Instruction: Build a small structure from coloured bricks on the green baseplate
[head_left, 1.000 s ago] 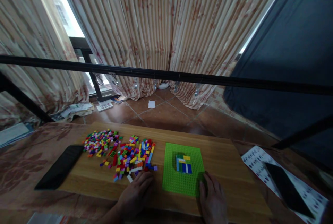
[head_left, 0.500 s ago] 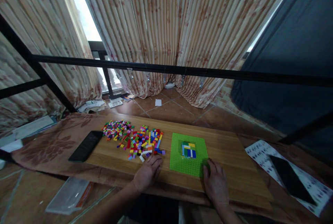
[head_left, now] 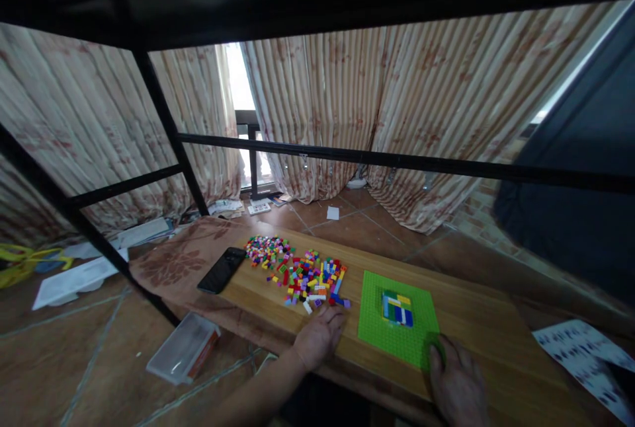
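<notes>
My left hand [head_left: 320, 338] lies on the wooden board [head_left: 476, 295] just below the near edge of the scattered bricks [head_left: 310, 275]; its fingers curl downward, and whatever may be under them is hidden. My right hand [head_left: 456, 374] rests at the near right corner of the green baseplate [head_left: 372, 314], thumb and fingers apart, with nothing visible in it. On the baseplate sits a small flat build [head_left: 397, 309] of blue, green, yellow, white and light blue bricks. Smaller bricks [head_left: 266, 250] form a dense pile at the board's far left.
A black phone [head_left: 221, 270] lies left of the bricks. Printed sheets [head_left: 578, 354] lie at the right, under a dark object. A clear plastic box [head_left: 182, 348] stands on the floor at the lower left. Black metal bars [head_left: 347, 153] cross behind the board.
The head view has shifted left and tilted, so the board and both hands appear further right and lower. My hands keep nearly the same places beside the bricks and baseplate.
</notes>
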`<state>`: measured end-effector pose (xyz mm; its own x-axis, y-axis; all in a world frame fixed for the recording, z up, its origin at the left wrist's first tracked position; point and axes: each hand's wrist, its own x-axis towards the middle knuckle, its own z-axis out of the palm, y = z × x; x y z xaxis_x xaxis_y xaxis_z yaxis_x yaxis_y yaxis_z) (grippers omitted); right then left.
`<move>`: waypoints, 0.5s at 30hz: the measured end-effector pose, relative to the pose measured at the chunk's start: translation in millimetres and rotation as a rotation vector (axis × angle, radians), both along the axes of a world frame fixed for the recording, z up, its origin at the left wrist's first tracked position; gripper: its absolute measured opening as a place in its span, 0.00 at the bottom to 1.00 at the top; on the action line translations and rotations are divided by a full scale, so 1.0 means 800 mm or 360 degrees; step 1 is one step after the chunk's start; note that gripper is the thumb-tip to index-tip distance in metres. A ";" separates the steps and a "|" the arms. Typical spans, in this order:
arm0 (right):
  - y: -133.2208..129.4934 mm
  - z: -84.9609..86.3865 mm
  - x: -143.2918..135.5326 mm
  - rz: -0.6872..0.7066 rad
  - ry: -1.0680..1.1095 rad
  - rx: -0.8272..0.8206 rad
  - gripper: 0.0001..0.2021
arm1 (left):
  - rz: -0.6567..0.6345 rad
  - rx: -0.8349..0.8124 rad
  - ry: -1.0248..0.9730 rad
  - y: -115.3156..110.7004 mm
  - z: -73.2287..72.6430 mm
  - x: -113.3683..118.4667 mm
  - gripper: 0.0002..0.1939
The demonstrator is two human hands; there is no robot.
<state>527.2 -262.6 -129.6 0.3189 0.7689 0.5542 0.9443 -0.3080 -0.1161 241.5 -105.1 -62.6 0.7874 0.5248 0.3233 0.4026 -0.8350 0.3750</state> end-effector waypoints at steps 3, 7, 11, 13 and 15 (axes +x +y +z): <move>0.001 0.004 -0.003 -0.0064 0.0076 0.0034 0.19 | 0.0042 -0.0073 -0.0099 -0.006 0.003 0.000 0.13; 0.001 0.010 -0.005 -0.0069 0.0190 0.0079 0.18 | 0.0145 -0.0144 -0.0393 -0.014 0.022 -0.018 0.15; -0.001 0.010 -0.003 -0.0051 0.0191 0.0072 0.19 | 0.0643 -0.0029 -0.0715 0.030 0.068 -0.095 0.14; -0.003 0.007 0.001 -0.0013 0.0167 0.0051 0.18 | 0.1182 -0.0043 -0.0856 0.076 0.092 -0.156 0.15; -0.005 0.002 0.007 0.0033 0.0144 0.0013 0.17 | 0.1823 -0.0331 -0.0740 0.126 0.109 -0.217 0.17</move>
